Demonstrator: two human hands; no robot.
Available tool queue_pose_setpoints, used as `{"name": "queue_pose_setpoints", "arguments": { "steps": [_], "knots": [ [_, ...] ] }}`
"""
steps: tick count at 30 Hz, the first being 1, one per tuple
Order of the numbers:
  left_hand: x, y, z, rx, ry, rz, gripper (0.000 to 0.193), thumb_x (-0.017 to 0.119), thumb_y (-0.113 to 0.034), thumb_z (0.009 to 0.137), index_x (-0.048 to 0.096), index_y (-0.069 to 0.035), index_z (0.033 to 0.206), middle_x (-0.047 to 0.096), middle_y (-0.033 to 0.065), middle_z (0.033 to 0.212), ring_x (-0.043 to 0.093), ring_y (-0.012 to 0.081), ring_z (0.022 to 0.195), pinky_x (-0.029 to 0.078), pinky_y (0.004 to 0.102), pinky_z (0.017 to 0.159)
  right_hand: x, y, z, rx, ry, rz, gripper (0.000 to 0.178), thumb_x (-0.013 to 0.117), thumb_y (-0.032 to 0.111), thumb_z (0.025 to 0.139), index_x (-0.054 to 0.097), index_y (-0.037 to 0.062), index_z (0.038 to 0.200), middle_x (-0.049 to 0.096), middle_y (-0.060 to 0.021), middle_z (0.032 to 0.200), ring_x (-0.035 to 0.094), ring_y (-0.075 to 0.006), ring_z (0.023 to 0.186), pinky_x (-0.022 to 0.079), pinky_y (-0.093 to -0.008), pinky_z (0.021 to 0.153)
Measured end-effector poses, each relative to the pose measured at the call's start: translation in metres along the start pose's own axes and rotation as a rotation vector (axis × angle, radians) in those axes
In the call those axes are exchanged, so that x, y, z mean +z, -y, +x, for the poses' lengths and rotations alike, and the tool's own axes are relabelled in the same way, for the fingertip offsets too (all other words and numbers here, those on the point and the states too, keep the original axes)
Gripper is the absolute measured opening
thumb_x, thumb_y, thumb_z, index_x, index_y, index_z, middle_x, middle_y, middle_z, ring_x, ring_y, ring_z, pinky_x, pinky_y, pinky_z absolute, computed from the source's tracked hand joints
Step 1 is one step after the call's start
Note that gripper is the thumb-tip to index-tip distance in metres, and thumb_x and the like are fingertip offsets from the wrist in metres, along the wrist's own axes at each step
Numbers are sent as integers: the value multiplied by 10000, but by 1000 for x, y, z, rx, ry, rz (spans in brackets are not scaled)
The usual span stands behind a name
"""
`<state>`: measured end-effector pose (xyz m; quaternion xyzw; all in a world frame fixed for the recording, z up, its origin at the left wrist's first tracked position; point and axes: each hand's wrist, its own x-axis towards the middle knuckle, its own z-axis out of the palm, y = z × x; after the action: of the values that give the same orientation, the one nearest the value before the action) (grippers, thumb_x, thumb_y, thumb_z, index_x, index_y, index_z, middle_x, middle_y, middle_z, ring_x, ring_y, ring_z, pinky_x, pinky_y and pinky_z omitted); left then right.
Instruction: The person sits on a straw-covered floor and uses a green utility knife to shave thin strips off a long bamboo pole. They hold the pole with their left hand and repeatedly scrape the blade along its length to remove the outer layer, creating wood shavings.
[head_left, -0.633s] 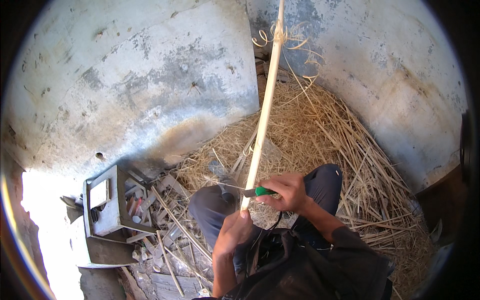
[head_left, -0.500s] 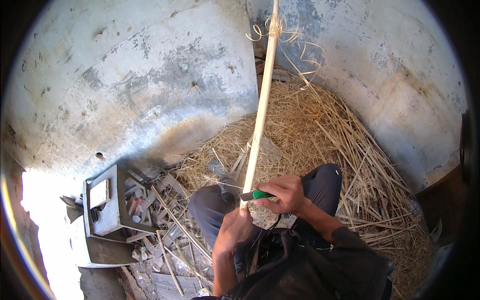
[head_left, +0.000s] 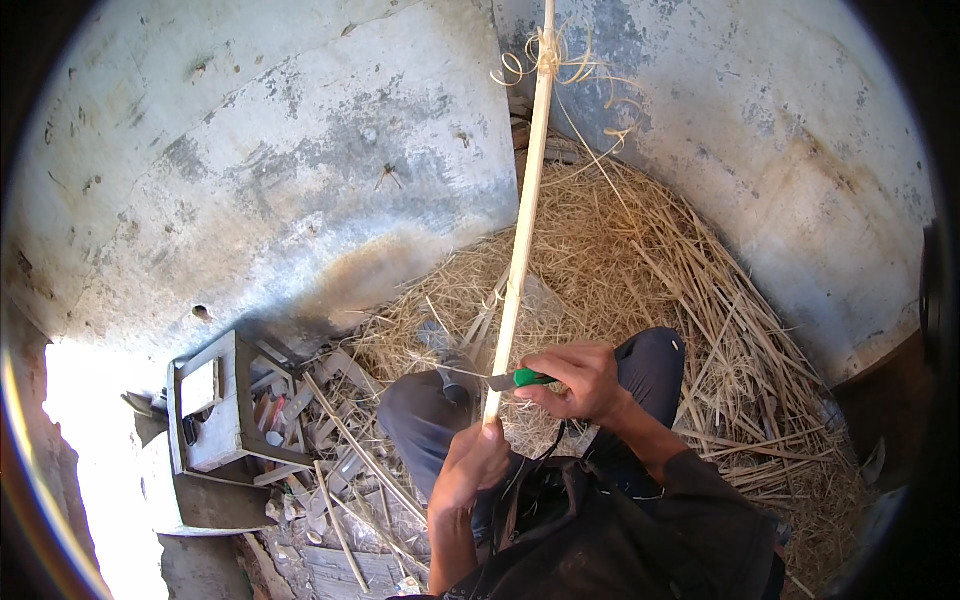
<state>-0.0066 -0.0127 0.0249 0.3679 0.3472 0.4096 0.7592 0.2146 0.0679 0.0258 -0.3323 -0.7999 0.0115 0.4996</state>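
A long, pale strip of bamboo or wood (head_left: pixel 523 245) slants up from my lap, with thin curled shavings (head_left: pixel 575 70) clinging around its far part. Its near end is wrapped by my left hand (head_left: pixel 474 455), the thumb lying along the strip. My right hand (head_left: pixel 583 380) is closed on the green handle of a knife (head_left: pixel 527 378). The dark blade lies across the strip, a short way above my left hand. From the blade's left side a thin sliver sticks out over my left knee.
Shavings (head_left: pixel 590 235) and loose thin strips (head_left: pixel 715 320) heap up ahead and to the right. At left stands a small worn box-like stand (head_left: pixel 225 400) beside scraps and sticks (head_left: pixel 345 440). Weathered wall panels (head_left: pixel 280 150) rise beyond.
The knife has slid slightly up and right along the strip, away from my left hand. The far curls have shifted shape. My left hand stays nearly where it was.
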Motion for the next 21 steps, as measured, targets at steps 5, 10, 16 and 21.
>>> {"name": "queue_pose_setpoints", "arguments": {
  "steps": [5, 10, 16, 21],
  "knots": [
    [-1, 2, -2, 4, -10, -11, 453, 576, -505, 1075, 475, -135, 835, 374, -58, 633, 312, 49, 482, 226, 231, 416, -5, 2, 4, 5, 26, -18, 312, 838, 391, 873, 763, 102, 960, 716, -22, 748, 684, -196, 574, 498, -334, 509],
    [-5, 7, -8, -21, 22, -21, 389, 534, -429, 1112, 472, -118, 887, 347, -75, 647, 305, 36, 527, 228, 232, 464, -10, -10, 9, 58, -51, -5, 297, 830, 359, 892, 772, 81, 977, 764, -50, 817, 734, -195, 642, 542, -319, 550],
    [-17, 27, -26, -66, 14, -13, 408, 526, -411, 1119, 465, -119, 840, 351, -61, 632, 300, 44, 510, 221, 234, 450, -23, -38, 23, 159, -88, -49, 292, 815, 330, 915, 775, 54, 1001, 779, -84, 847, 749, -227, 661, 570, -320, 570],
    [-22, 26, -34, -99, -28, 7, 412, 520, -419, 1122, 463, -122, 842, 351, -60, 627, 301, 45, 506, 217, 230, 444, -19, -52, 27, 176, -65, -50, 334, 750, 411, 972, 788, 82, 1018, 763, -53, 807, 700, -161, 592, 511, -300, 518]
  ]
}}
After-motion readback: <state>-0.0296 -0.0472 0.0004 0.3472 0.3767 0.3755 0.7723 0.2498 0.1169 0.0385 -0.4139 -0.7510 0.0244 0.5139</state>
